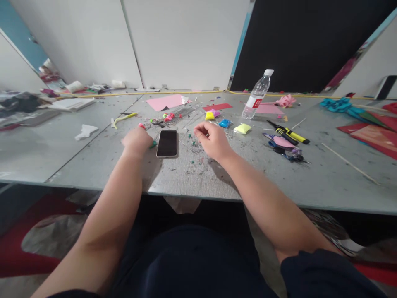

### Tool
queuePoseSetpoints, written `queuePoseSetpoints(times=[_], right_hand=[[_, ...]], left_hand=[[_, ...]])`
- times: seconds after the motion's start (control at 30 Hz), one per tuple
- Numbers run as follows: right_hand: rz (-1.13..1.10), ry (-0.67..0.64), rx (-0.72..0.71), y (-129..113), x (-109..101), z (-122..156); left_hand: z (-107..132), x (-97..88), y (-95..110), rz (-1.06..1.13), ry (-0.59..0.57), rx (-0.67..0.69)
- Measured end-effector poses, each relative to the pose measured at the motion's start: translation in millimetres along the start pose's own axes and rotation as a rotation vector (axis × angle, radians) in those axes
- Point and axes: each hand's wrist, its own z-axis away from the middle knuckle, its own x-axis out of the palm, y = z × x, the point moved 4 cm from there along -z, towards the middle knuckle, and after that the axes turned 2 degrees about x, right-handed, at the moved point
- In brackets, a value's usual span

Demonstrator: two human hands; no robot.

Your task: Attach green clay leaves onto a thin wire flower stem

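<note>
My left hand (138,141) is low over the table, left of a black-screened phone (167,143). Its back faces me, slightly blurred, and hides the fingers. Close by it are a small pink bit (142,126) and a dark green piece (153,144); contact is unclear. On the phone's other side, my right hand (214,141) is closed in a pinch, thumb against fingertips. Whatever it may hold is too small to make out. Beside those fingertips lie a thin wire ring (195,147) and several tiny green bits (190,135).
Beyond the hands lie pink lumps (169,117), a yellow packet (210,116), a blue packet (225,123) and a lime packet (242,128). A plastic bottle (258,95) stands behind them. Black-and-yellow pliers (288,133) and a thin stick (350,164) are at right.
</note>
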Motion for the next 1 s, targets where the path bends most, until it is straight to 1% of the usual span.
queuePoseSetpoints(times=[0.13,0.3,0.5,0.7,0.77,0.87,0.93,1.0], right_hand=[[-0.004,-0.001,0.019,2.8,1.1,-0.6],[-0.029,-0.015,0.038,0.8,1.9,0.0],[-0.053,-0.035,0.067,-2.5,3.1,2.7],[-0.045,-0.045,0.075,-1.7,3.6,3.6],[-0.043,-0.042,0.072,-1.2,3.3,3.6],[-0.026,-0.046,0.066,-0.7,2.7,3.5],[-0.011,-0.062,0.065,0.1,2.9,3.1],[-0.005,-0.073,0.065,1.3,3.4,2.5]], left_hand=[[2.1,6.4,8.4,-0.078,-0.008,0.091],[13.9,2.4,17.2,-0.061,-0.027,0.131],[17.4,4.1,17.8,-0.051,-0.045,0.177],[17.2,2.2,17.2,-0.058,-0.028,0.192],[19.0,-0.9,17.0,-0.039,0.003,0.172],[21.2,-5.2,16.1,0.004,0.095,0.146],[21.8,-6.9,16.5,0.037,0.150,0.156],[22.2,-8.1,17.6,0.104,0.171,0.165]])
